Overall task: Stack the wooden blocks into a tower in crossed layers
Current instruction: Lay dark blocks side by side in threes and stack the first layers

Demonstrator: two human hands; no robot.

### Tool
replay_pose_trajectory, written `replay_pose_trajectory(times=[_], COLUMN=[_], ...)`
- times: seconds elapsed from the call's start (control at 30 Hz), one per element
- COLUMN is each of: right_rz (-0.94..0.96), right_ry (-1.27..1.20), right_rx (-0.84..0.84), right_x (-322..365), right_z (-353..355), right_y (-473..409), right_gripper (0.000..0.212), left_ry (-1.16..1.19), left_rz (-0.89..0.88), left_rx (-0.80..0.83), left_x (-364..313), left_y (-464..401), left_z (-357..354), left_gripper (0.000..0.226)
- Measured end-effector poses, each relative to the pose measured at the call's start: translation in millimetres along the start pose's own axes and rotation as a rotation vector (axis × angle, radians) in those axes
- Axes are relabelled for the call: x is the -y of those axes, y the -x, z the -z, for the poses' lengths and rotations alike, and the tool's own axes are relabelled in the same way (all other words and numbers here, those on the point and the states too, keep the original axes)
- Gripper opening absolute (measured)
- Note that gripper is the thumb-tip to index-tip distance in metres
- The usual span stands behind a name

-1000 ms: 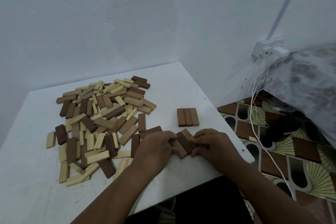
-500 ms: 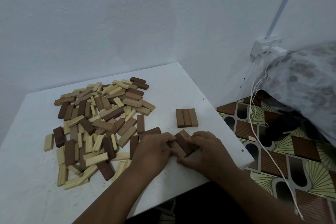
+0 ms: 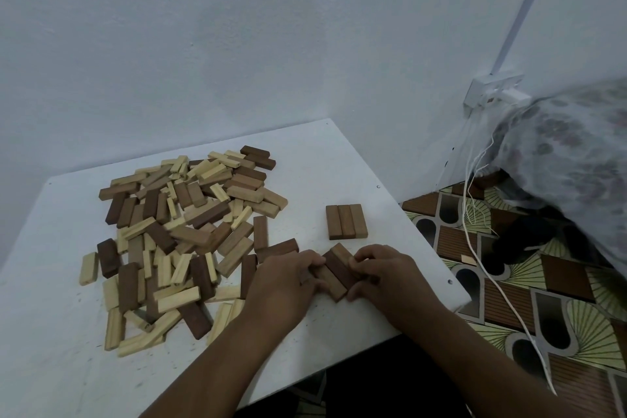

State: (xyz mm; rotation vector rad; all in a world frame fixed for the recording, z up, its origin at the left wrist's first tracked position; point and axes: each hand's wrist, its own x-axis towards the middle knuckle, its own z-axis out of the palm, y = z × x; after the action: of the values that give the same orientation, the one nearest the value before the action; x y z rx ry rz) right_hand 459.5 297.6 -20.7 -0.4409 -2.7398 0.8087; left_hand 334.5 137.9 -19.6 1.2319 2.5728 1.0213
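Observation:
Three brown blocks [image 3: 346, 221] lie side by side as a flat layer on the white table [image 3: 332, 159], right of centre. Just in front of them, a second set of brown blocks [image 3: 336, 270] lies side by side at a slant. My left hand [image 3: 283, 282] grips this set from the left and my right hand [image 3: 386, 276] grips it from the right, fingers curled against the blocks' sides. A big loose pile of light and dark wooden blocks [image 3: 183, 231] covers the table's left half.
The table's right edge [image 3: 451, 282] runs close beside my right hand. Past it lie a patterned floor mat [image 3: 543, 299], white cables [image 3: 475, 248] from a wall socket [image 3: 492, 95], and a patterned cloth bundle [image 3: 576, 153]. A pale wall stands behind the table.
Both hands stay pressed around the slanted set of blocks, shifting only slightly. The finished layer and the pile have not moved.

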Motion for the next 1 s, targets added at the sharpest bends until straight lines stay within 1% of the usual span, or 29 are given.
replay_pose_trajectory(times=[0.17, 0.37, 0.4, 0.5, 0.53, 0.6, 0.67, 0.73, 0.8, 0.87, 1.0], right_rz=[0.007, 0.000, -0.008, -0.050, -0.054, -0.043, -0.027, -0.013, 0.009, 0.007, 0.028], right_ry=[-0.013, -0.027, -0.024, -0.009, 0.005, 0.032, 0.033, 0.018, -0.017, -0.061, -0.061], right_rx=[0.006, 0.024, 0.032, 0.065, 0.061, 0.040, 0.032, 0.050, 0.069, 0.112, 0.173], right_x=[0.0, -0.5, 0.9, 6.1, 7.4, 8.8, 9.0, 8.3, 5.0, 0.4, -6.9], right_z=[2.5, 4.9, 6.4, 6.5, 4.9, 0.9, -0.2, 3.4, 7.7, 10.4, 11.6], right_y=[-1.0, -2.3, -2.7, -2.2, -1.5, 0.3, 1.1, 0.5, -0.5, -0.5, -0.1], right_gripper=[0.032, 0.034, 0.038, 0.064, 0.069, 0.072, 0.070, 0.063, 0.053, 0.046, 0.046], left_ry=[0.006, 0.004, 0.005, 0.003, -0.001, -0.001, 0.032, 0.055, 0.043, 0.023, -0.038], left_rz=[-0.012, -0.003, -0.001, 0.001, 0.000, 0.002, 0.010, -0.001, -0.041, -0.074, -0.115], left_rx=[-0.004, -0.003, -0.005, -0.015, -0.012, 0.000, 0.030, 0.084, 0.157, 0.234, 0.365], left_x=[1.9, 0.4, 0.6, 1.6, 2.0, 0.9, -1.6, -3.9, -6.0, -8.4, -12.9], left_y=[0.2, -0.9, -1.1, -1.8, -1.9, -2.6, -3.1, -3.4, -2.4, -0.6, -0.7], left_z=[-1.9, -0.9, -1.3, -1.6, -1.7, -0.7, 2.0, 5.8, 10.6, 15.0, 21.0], left_gripper=[0.031, 0.032, 0.032, 0.031, 0.031, 0.029, 0.027, 0.029, 0.039, 0.053, 0.072])
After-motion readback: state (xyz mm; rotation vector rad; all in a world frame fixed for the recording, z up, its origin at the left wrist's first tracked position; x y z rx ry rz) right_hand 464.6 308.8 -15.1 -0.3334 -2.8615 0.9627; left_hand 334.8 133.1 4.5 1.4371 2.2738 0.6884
